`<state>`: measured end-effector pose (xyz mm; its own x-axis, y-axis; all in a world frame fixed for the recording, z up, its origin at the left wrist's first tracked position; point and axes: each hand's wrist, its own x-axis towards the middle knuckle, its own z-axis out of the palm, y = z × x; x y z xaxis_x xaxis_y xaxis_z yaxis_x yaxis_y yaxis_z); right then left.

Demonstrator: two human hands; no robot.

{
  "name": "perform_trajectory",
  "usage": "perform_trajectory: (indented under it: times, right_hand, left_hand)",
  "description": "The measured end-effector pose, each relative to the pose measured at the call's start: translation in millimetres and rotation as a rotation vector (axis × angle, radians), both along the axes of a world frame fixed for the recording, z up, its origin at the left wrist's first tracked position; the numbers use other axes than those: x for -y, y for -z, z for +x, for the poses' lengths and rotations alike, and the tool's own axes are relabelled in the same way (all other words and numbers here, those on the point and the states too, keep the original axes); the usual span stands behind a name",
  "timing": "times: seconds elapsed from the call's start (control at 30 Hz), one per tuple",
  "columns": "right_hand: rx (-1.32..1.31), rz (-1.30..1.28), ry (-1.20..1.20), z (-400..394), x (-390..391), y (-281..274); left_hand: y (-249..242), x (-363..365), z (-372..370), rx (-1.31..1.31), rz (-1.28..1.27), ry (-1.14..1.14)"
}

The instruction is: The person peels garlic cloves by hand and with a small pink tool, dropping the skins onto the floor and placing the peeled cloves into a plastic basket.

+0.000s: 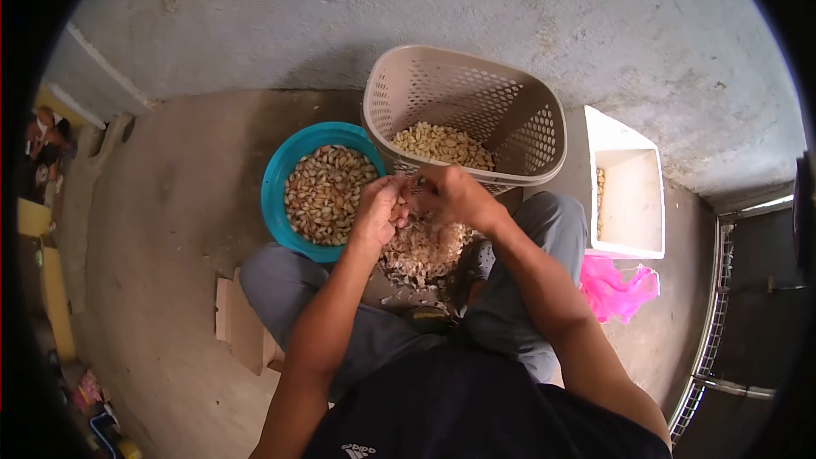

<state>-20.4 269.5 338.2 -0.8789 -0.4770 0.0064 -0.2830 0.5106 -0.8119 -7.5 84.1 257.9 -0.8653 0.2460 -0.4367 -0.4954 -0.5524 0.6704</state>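
Observation:
Both hands meet above a pile of papery peelings (421,255) on the floor. My left hand (380,208) is closed around small pieces that look like unpeeled garlic cloves. Beside it, my right hand (450,195) has its fingers bent together in a pinch, partly blurred; what they hold is too small to make out. To the left stands a teal basin (270,195) of unpeeled cloves (327,191). Just beyond the hands, a beige perforated basket (544,132) holds pale peeled cloves (442,144).
At the right are a white foam box (637,195) with some pale pieces inside and a pink plastic bag (616,289). Cardboard (246,327) lies by the left knee. A grey wall (340,17) rises behind the basket. Far left, another person (47,132) is partly visible.

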Motion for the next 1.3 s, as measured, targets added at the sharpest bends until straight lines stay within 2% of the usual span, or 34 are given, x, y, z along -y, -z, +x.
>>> perform_trajectory:
  times: [0.2,0.4,0.5,0.6,0.63,0.73,0.77,0.87,0.93,1.0,1.1,1.2,1.3]
  right_hand:
    - [-0.059,-0.023,-0.022,1,16,14]
    - [-0.005,-0.029,-0.021,-4,17,25]
    - [0.109,-0.168,0.002,-20,7,39]
    - [0.272,-0.369,0.203,-21,5,29]
    - [0.201,-0.386,0.229,-21,7,32]
    - [-0.106,-0.101,0.074,-5,15,19]
    - [-0.320,-0.022,-0.007,-7,14,38]
    - [0.081,-0.331,-0.014,-4,18,42]
    - [0.139,-0.282,0.063,-6,14,39]
    - [0.196,-0.230,0.141,-8,4,34]
    - [0.448,-0.329,0.148,-9,-4,23]
    - [0.375,-0.399,0.128,-5,4,14]
    - [0.180,-0.307,0.127,-3,8,15]
  left_hand:
    - [-9,0,-1,-0.032,-0.103,-0.043]
    - [-13,-2,0,-0.041,-0.067,0.002]
    - [-18,-1,1,-0.030,0.037,0.007]
    - [-15,1,-1,-0.067,0.025,-0.020]
    - [-14,1,-2,-0.051,0.048,-0.010]
    - [-5,5,0,0.006,0.083,0.004]
    - [-1,6,1,0.030,0.074,0.003]
    - [-7,12,3,0.028,0.020,-0.006]
    - [-16,12,5,-0.049,-0.003,-0.031]
    - [-19,17,3,-0.060,0.098,-0.045]
    - [-24,21,3,-0.055,0.150,-0.046]
    - [-25,22,2,-0.091,0.158,-0.005]
    - [-22,20,3,-0.106,0.126,-0.004]
